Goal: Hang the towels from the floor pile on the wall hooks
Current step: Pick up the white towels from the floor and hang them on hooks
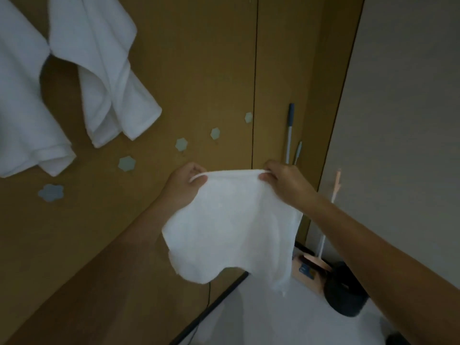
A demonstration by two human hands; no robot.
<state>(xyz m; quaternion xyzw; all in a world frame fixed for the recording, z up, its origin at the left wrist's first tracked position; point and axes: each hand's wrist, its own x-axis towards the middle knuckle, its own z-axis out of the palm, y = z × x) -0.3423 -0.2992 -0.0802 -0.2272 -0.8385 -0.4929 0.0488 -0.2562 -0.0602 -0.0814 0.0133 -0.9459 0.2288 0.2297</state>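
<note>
Dim light; tan wooden wall (199, 70); grey wall (403, 95) beside; pale floor (286, 317).

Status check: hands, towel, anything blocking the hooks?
Left hand and right hand pinch thin white towel by top edge. Pale flower-shaped wall hooks bare, unobstructed.

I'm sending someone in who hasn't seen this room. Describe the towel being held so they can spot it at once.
Start at the brown wooden wall, where two thick white towels already hang at the upper left. Below and to their right, the left hand and right hand pinch the top edge of the thin white towel. It alone is off the wall, flat and unfolded.
</note>
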